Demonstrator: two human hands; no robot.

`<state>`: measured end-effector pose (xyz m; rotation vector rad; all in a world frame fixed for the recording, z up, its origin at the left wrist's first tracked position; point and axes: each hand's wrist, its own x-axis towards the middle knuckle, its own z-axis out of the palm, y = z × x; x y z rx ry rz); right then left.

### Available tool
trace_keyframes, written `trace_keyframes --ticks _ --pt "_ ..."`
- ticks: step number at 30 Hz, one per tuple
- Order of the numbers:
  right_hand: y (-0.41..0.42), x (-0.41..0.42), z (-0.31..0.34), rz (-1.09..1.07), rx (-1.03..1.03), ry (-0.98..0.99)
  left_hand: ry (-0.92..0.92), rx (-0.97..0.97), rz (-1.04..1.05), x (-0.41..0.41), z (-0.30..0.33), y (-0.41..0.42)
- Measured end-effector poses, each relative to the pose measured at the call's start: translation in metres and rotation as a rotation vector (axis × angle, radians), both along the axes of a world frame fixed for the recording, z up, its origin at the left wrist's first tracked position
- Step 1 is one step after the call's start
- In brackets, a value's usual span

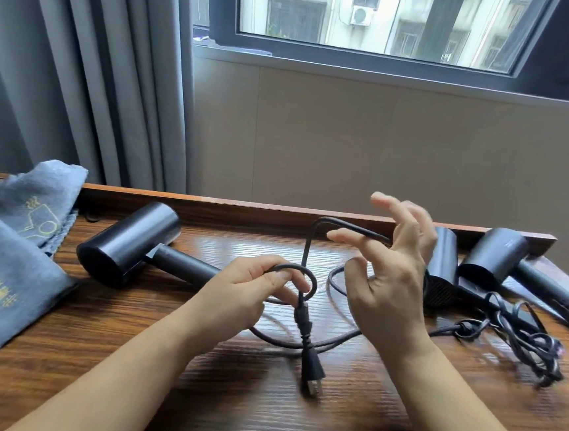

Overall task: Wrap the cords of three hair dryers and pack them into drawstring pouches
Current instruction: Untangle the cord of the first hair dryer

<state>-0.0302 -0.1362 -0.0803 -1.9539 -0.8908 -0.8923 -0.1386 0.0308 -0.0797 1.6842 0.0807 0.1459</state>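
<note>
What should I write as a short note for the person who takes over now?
Left hand pinches a small loop of cord, plug hanging. Right hand is open, cord draped over a finger. Left dryer lies beside the grey pouches; two dryers lie right with tangled cords. Done: none packed. Left: wrap all cords, bag all three.

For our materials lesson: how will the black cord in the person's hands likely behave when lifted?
The cord is probably floppy: it loops around the left hand and drapes over a finger of the right hand. Its plug hangs down, so that end would likely swing. It may tangle, like the knotted cord pile.
</note>
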Motion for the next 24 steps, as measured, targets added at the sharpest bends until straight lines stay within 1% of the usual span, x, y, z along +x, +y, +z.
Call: trace_keyframes --ticks 2,3,4,6,7,8,9,11,12,13,14,15,17,18,19,21,22,24 --pt "-0.002 0.000 0.002 0.017 0.003 -0.058 -0.018 -0.024 0.060 0.000 0.000 0.001" --pt "-0.002 0.001 0.001 0.022 -0.016 -0.056 -0.023 -0.034 0.089 0.001 -0.001 0.002" --pt "-0.001 0.004 -0.002 0.019 -0.053 -0.020 -0.023 -0.047 0.115 0.001 0.000 0.002" --pt "0.003 0.007 -0.008 0.013 -0.147 0.138 -0.037 -0.069 0.163 0.001 -0.001 0.002" --pt "0.004 0.007 -0.008 0.025 -0.167 0.209 -0.048 -0.073 0.189 0.002 -0.002 0.001" --pt "0.004 0.006 -0.007 0.047 -0.149 0.229 -0.052 -0.068 0.217 0.003 -0.002 0.002" --pt "0.002 0.006 -0.004 0.070 -0.096 0.172 -0.050 -0.053 0.236 0.004 -0.003 0.002" --pt "-0.003 0.001 0.003 0.138 0.017 -0.060 -0.046 0.005 0.226 0.006 -0.004 0.003" --pt "-0.003 -0.003 0.004 0.217 0.042 -0.117 -0.054 0.049 0.203 0.006 -0.005 0.003" --pt "-0.002 -0.006 0.003 0.320 0.034 -0.102 -0.066 0.091 0.170 0.006 -0.005 0.002" --pt "0.001 -0.009 0.002 0.418 -0.016 -0.026 -0.071 0.116 0.132 0.006 -0.006 0.000" --pt "0.004 -0.010 -0.001 0.490 -0.119 0.096 -0.067 0.128 0.095 0.006 -0.007 -0.001" --pt "0.006 -0.004 -0.012 0.530 -0.405 0.327 -0.051 0.136 0.017 0.006 -0.008 -0.004" --pt "0.004 0.002 -0.017 0.513 -0.518 0.378 -0.049 0.136 -0.016 0.005 -0.008 -0.004" --pt "0.003 0.009 -0.021 0.494 -0.600 0.383 -0.054 0.129 -0.039 0.004 -0.007 -0.005" --pt "0.003 0.017 -0.024 0.462 -0.702 0.327 -0.076 0.092 -0.030 0.002 -0.003 -0.004" --pt "0.003 0.019 -0.023 0.434 -0.714 0.314 -0.096 0.064 -0.009 0.002 -0.002 -0.003" --pt "0.003 0.020 -0.023 0.343 -0.670 0.356 -0.153 0.004 0.031 0.003 -0.003 0.000"
